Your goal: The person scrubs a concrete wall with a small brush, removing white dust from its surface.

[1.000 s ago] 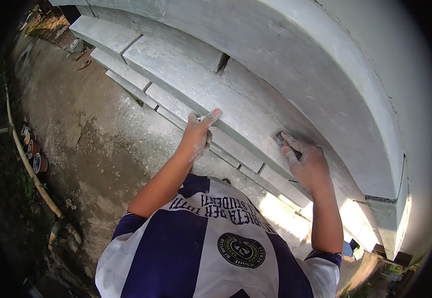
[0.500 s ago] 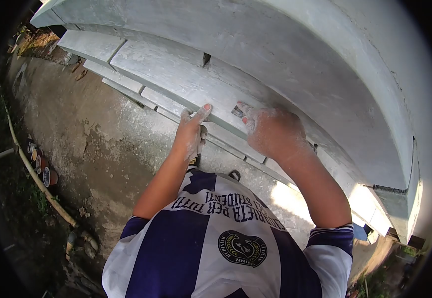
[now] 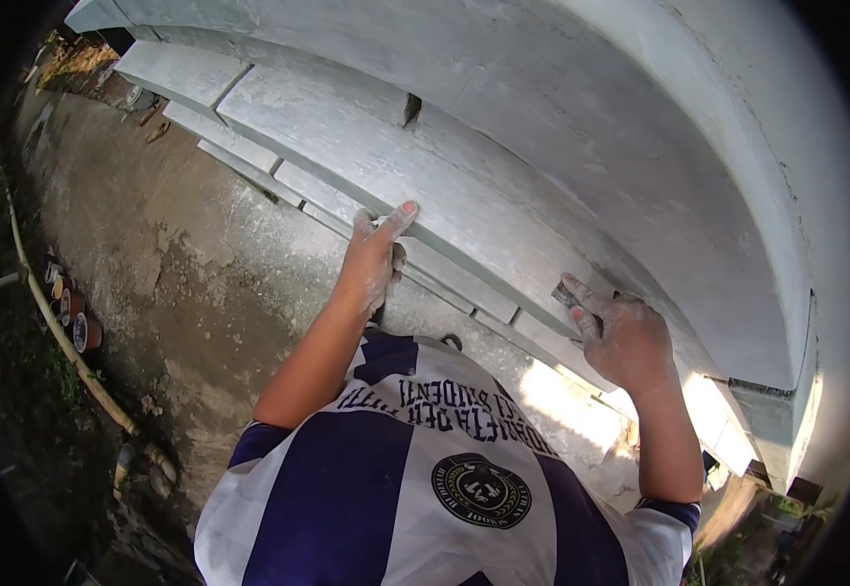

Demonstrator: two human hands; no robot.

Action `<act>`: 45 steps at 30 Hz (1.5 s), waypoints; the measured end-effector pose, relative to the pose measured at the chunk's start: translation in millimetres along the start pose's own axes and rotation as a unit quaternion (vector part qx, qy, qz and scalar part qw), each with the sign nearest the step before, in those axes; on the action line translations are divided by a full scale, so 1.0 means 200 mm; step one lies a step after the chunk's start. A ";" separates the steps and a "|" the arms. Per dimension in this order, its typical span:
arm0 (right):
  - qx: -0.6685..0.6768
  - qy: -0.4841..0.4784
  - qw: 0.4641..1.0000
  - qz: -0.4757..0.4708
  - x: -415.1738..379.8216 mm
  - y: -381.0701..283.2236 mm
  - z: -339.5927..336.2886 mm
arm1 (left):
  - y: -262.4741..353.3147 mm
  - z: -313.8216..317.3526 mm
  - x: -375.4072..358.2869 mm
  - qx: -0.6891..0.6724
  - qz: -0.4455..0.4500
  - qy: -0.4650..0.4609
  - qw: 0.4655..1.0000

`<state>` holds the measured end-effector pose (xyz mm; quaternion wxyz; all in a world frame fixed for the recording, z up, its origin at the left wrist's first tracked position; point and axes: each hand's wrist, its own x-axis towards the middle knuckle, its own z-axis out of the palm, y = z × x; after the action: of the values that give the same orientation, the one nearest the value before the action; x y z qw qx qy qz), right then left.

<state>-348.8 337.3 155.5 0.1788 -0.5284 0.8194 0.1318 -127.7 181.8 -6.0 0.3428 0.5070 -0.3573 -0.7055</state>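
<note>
A long pale grey plank (image 3: pixel 327 127), coated in white dust, runs diagonally in front of me. My left hand (image 3: pixel 378 256) is closed on its near edge, thumb on the top face and fingers hooked underneath. Farther right, my right hand (image 3: pixel 628 337) pinches a small dark-grey piece of sandpaper (image 3: pixel 567 292), apparently folded, against the plank's top face. White dust covers the fingers of both hands. My right palm and part of the sandpaper are hidden.
A broad curved pale panel (image 3: pixel 581 117) rises just beyond the plank, with more slats (image 3: pixel 288 181) below. On the concrete floor (image 3: pixel 151 254) at left, a bamboo pole (image 3: pixel 68 347) lies beside several small pots (image 3: pixel 87 333). A dark gap (image 3: pixel 412 109) shows behind the plank.
My right hand has slid the sandpaper along the plank to the right and nearer my body. My left hand keeps its hold on the edge.
</note>
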 end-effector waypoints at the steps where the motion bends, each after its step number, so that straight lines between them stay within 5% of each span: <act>1: 0.029 0.000 1.000 0.001 0.00 -0.01 -0.04 | 0.00 -0.01 0.01 0.003 -0.004 -0.006 1.000; 5: 0.163 0.122 0.975 -0.087 0.07 -0.02 0.00 | -0.03 -0.02 0.03 0.004 0.000 -0.011 1.000; 11: 0.187 0.111 0.971 -0.095 0.18 -0.20 -0.03 | -0.01 -0.03 0.03 0.030 -0.014 -0.011 0.999; 14: 0.098 0.044 0.992 -0.072 0.25 -0.24 -0.02 | -0.01 -0.03 0.02 0.028 -0.009 -0.013 0.999; 32: 0.039 0.172 0.963 -0.204 0.21 -0.19 0.04 | -0.01 -0.03 0.02 0.008 -0.009 -0.019 1.000; 35: 0.040 0.047 0.989 -0.131 0.17 -0.27 -0.05 | -0.01 -0.02 0.02 0.003 -0.011 -0.017 1.000; 38: -0.021 0.139 0.965 -0.222 0.23 -0.21 0.07 | 0.01 -0.02 0.01 -0.002 -0.009 -0.025 1.000; 45: -0.049 0.022 0.993 -0.108 0.16 -0.30 -0.03 | 0.00 -0.02 0.01 -0.005 -0.005 -0.027 1.000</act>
<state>-307.0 284.7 145.4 0.1477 -0.6250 0.7537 0.1397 -123.8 179.0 -9.0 0.3324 0.4881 -0.3603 -0.7221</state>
